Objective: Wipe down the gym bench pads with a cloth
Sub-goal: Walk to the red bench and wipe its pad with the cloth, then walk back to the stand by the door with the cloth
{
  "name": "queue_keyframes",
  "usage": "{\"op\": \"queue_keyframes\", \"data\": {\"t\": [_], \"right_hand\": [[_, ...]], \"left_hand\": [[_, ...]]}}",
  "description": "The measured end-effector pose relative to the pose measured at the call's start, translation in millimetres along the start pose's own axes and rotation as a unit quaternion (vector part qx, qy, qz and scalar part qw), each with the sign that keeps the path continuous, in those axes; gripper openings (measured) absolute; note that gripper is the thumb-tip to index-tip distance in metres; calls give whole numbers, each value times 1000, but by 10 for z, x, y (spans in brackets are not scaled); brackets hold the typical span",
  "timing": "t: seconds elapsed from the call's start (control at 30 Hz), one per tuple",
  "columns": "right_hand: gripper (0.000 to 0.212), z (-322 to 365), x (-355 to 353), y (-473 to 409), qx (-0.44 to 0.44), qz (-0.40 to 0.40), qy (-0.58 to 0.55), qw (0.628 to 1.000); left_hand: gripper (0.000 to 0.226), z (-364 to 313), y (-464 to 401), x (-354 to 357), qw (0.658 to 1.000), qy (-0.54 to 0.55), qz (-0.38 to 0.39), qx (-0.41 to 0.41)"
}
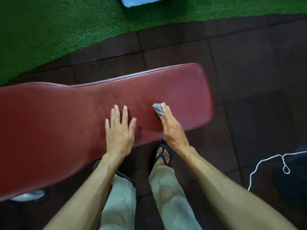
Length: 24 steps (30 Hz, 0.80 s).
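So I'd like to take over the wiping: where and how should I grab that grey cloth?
Take the bunched corner of the grey cloth that sticks out left of the right hand, coming from above. The rest lies pinned flat under its fingers on the red bench pad, so only that corner is free to pinch.

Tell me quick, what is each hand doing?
Left hand: open, flat on the red bench pad, holding nothing.
Right hand: pressing the grey cloth onto the pad.

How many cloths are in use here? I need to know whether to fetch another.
1: a small grey cloth under the right hand on the red bench pad. The left hand lies flat, apparently empty.
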State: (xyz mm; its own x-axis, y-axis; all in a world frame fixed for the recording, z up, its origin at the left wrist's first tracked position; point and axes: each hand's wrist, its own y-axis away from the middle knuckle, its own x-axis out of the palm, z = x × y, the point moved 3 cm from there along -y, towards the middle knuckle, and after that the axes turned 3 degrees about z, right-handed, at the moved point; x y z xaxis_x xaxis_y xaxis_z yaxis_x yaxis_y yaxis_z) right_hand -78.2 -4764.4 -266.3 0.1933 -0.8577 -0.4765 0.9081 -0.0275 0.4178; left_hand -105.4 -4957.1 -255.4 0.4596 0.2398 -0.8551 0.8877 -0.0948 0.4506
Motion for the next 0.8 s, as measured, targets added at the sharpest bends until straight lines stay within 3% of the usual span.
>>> {"op": "queue_keyframes", "data": {"t": [0.1,0.23,0.4,0.7,0.8], "right_hand": [[48,135,-59,493,80,0,-89,993],[42,361,-221,1163,142,-18,-117,983],[39,609,-414,1820,223,-45,-135,964],[37,729,-971,2326,274,-121,-164,940],[46,468,-1318,2457,310,-153,-137,928]], "left_hand": [[75,-213,506,-122,997,9,72,22],[58,-406,1048,-261,978,-39,198,51],[48,-686,1459,-658,948,-112,270,129],[42,-1417,1500,-1172,908,-198,308,204],[42,-1999,1452,-1133,891,-226,313,238]]}}
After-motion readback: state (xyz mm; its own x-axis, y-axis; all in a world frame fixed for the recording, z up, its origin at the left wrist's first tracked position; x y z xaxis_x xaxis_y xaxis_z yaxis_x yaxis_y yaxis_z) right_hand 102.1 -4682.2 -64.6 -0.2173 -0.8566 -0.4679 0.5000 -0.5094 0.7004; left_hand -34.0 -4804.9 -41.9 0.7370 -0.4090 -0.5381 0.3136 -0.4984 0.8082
